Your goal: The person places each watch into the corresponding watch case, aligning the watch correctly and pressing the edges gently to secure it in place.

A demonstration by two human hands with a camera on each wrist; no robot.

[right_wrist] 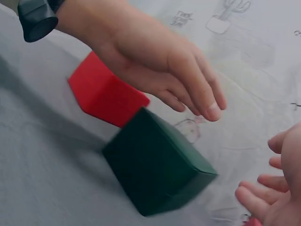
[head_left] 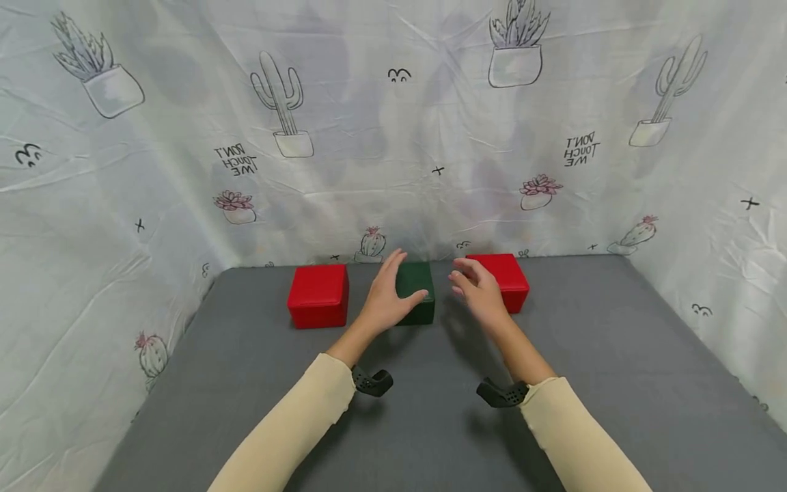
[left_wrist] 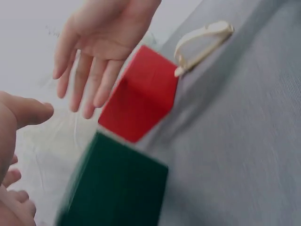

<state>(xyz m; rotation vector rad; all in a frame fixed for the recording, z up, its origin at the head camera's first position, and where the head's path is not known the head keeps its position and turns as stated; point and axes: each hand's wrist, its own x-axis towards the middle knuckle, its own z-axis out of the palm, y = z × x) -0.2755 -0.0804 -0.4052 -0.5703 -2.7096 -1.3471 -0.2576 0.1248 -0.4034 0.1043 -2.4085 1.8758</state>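
Note:
A dark green box (head_left: 415, 280) stands on the grey table between two red boxes, one on the left (head_left: 318, 294) and one on the right (head_left: 507, 280). My left hand (head_left: 386, 297) is over the green box's left side, thumb spread from the fingers, overlapping it in the head view. Over the gap between the green box and the right red box is my right hand (head_left: 479, 294), fingers slightly bent. Neither hand holds anything. In the right wrist view the green box (right_wrist: 160, 160) appears below my left hand (right_wrist: 155, 61). Between the palms there is a space.
White cloth (head_left: 393, 137) printed with cacti hangs behind and at both sides of the table (head_left: 418, 424). A cream-coloured loop (left_wrist: 202, 42) shows beside the right red box in the left wrist view. Black bands (head_left: 371, 381) sit at both wrists.

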